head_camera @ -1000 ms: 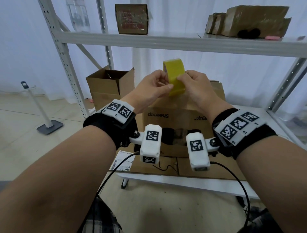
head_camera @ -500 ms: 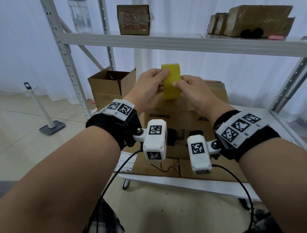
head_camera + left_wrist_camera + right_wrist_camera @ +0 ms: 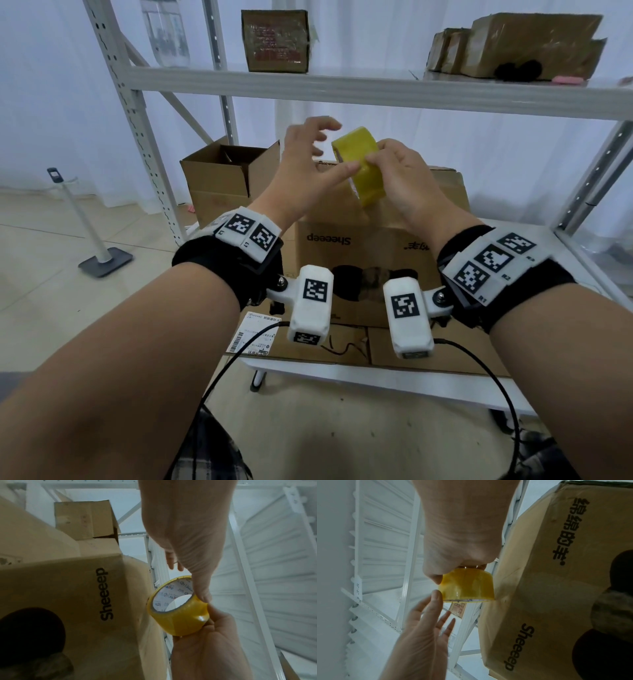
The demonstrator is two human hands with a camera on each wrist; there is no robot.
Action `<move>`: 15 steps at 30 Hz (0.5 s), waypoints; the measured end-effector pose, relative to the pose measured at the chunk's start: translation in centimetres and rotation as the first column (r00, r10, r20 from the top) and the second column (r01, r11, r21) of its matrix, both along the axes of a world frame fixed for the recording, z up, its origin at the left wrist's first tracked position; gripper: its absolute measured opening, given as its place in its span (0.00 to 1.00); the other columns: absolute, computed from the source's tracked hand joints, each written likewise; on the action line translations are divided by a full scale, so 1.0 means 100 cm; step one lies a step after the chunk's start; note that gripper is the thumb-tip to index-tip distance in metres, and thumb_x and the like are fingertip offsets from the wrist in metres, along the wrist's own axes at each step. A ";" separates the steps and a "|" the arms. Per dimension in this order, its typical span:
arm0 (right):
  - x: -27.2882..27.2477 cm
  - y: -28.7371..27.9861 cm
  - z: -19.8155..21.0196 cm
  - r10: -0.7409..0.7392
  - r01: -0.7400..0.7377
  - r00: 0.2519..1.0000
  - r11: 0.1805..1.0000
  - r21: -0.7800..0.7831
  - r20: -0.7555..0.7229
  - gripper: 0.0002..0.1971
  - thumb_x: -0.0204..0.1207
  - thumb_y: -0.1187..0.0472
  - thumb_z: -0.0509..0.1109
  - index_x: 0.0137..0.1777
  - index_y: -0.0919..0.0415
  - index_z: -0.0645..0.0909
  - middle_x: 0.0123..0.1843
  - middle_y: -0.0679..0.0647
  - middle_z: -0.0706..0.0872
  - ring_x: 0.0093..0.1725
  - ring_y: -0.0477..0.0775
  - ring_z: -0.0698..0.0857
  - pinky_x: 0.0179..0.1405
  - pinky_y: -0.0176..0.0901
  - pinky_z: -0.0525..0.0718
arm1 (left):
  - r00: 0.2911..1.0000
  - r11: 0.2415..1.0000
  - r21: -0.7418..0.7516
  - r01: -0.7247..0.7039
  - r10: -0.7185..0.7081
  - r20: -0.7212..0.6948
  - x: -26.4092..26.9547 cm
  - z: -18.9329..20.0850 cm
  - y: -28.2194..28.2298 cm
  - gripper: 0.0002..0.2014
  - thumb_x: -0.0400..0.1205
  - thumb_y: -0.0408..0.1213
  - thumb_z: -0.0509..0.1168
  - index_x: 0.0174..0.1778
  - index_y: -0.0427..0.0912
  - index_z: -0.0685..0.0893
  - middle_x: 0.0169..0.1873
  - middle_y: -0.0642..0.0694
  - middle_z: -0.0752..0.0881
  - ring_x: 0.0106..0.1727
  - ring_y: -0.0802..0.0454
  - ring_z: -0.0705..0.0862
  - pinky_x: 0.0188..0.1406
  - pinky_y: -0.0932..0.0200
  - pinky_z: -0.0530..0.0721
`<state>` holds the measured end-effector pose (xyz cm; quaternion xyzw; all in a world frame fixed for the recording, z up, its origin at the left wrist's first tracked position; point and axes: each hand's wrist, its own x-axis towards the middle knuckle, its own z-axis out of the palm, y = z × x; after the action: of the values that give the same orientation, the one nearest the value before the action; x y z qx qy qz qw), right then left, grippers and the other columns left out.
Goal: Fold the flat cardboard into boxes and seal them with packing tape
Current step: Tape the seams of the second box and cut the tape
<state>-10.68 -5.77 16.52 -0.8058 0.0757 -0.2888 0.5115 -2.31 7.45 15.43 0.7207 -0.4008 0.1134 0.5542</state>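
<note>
A yellow roll of packing tape [image 3: 361, 164] hangs in the air above the folded brown box [image 3: 370, 246] printed "Sheeeep". My right hand [image 3: 394, 171] grips the roll, fingers curled over its band. My left hand [image 3: 308, 161] has its fingers spread, and only its thumb tip touches the roll's side. In the left wrist view the tape roll [image 3: 178, 609] shows its white printed core beside the box [image 3: 72, 588]. The right wrist view shows the roll [image 3: 467, 585] under my right palm, with the left hand [image 3: 426, 626] open below it.
An open cardboard box [image 3: 226, 178] stands behind on the left. Flat cardboard [image 3: 445, 349] lies on the white table [image 3: 376, 377] under the folded box. A metal shelf [image 3: 342, 89] above carries a small box [image 3: 275, 41] and cardboard bundles [image 3: 520, 44]. A floor stand [image 3: 99, 250] is at left.
My left hand has let go of the tape and spread its fingers, keeping only the thumb on it. The right hand has turned and tilted the roll.
</note>
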 end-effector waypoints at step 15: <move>-0.001 -0.009 -0.002 0.039 -0.040 0.999 0.948 -0.317 -0.010 0.20 0.84 0.53 0.64 0.46 0.75 0.78 0.39 0.56 0.75 0.38 0.48 0.72 0.36 0.38 0.70 | 0.968 0.970 0.206 -0.130 0.079 0.236 0.006 0.002 -0.003 0.04 0.84 0.36 0.64 0.48 0.40 0.80 0.43 0.50 0.76 0.41 0.59 0.74 0.41 0.79 0.70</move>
<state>-10.77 -6.67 16.31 -0.8793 0.0131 -0.2852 0.3811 -1.70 7.14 15.60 0.7800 -0.4327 0.1790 0.4152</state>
